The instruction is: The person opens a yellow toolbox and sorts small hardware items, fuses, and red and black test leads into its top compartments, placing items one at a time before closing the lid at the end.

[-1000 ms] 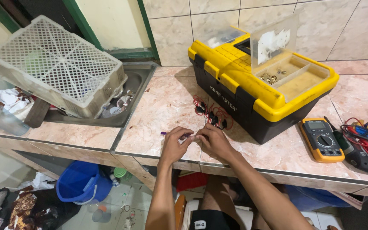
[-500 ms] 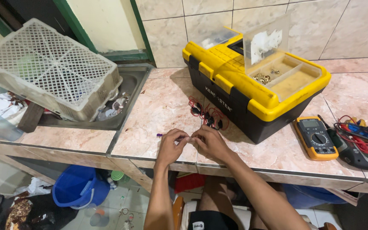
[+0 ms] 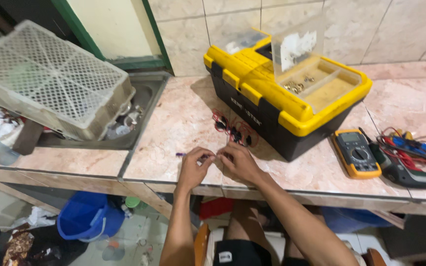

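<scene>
My left hand (image 3: pixel 195 167) and my right hand (image 3: pixel 238 163) meet over the pink marble counter (image 3: pixel 173 133), fingertips almost touching. Both pinch a thin wire (image 3: pixel 217 156) that runs between them; a small purple end (image 3: pixel 179 154) sticks out left of the left hand. Just beyond the hands lies a bundle of red wires with small black parts (image 3: pixel 233 130), in front of a yellow and black toolbox (image 3: pixel 282 93) whose clear top compartment lid stands open.
A yellow multimeter (image 3: pixel 356 153) lies right of the toolbox, beside a tangle of red and blue leads (image 3: pixel 410 150). At left an upturned white plastic crate (image 3: pixel 50 81) covers a steel sink (image 3: pixel 134 118). Under the counter sits a blue bucket (image 3: pixel 87 216).
The view has shifted a little nearer and to the left. My hands stay together on the wire at the same spot, fingers working slightly.
</scene>
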